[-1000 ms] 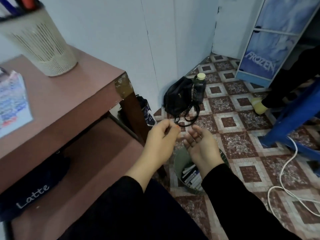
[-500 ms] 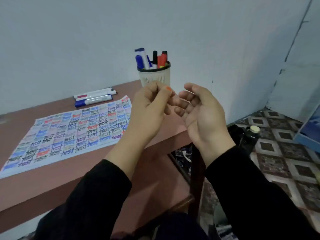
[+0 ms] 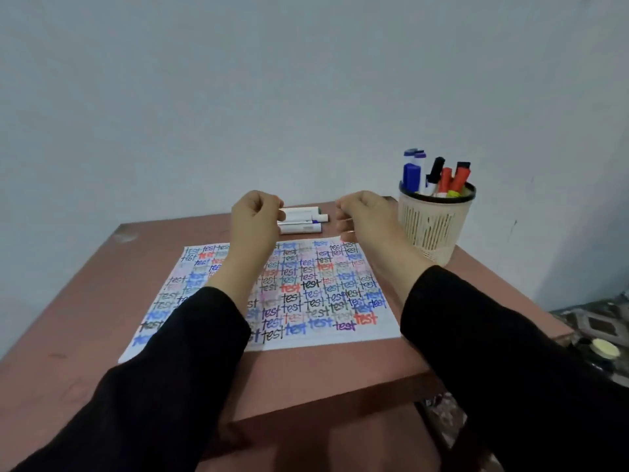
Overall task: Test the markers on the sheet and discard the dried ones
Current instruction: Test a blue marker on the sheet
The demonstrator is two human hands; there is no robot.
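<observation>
Left hand point(image 3: 255, 221) and right hand point(image 3: 369, 221) hover over the sheet point(image 3: 308, 301), fingers curled in, gripping nothing visible. The sheet is crammed with coloured "test" scribbles.

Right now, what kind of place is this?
Probably a home room's desk corner: a small brown table against a bare wall, a marker holder and scribbled test sheet on it, patterned floor tiles beside.

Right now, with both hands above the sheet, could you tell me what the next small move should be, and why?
Probably reach the right hand to the mesh pen cup and pull out one marker. It and the left hand hover curled, seemingly empty, above the test sheet, and the cup stands just beside it.
</observation>
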